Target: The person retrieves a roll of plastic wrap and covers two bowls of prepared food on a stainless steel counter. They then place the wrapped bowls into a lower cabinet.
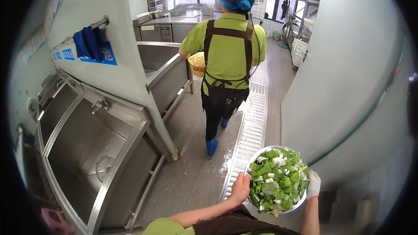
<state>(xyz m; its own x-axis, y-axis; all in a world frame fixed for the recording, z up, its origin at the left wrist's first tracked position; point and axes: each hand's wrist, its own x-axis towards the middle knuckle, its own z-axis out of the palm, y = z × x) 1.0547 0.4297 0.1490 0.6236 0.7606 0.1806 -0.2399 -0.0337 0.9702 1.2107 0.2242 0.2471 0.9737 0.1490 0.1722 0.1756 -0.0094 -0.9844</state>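
Note:
A round metal bowl (pixel 299 204) is heaped with chopped green onions (pixel 277 179), green and white pieces mixed. Bare my left hand (pixel 241 187) grips its left rim, thumb up at the edge. On the opposite side my right hand (pixel 314 184), in a white knitted glove with a red cuff, holds the rim; its fingers are partly hidden by the bowl. The bowl is carried in front of my brown apron (pixel 241 223), over the floor grating.
A co-worker (pixel 228 49) walks ahead, back turned, carrying a basin (pixel 198 70) of pale chopped food. Steel sinks (pixel 94 143) stand left, beside a partition wall (pixel 130 55). A white door or panel (pixel 343 55) rises close on the right. A drain grating (pixel 251 120) crosses the wet floor.

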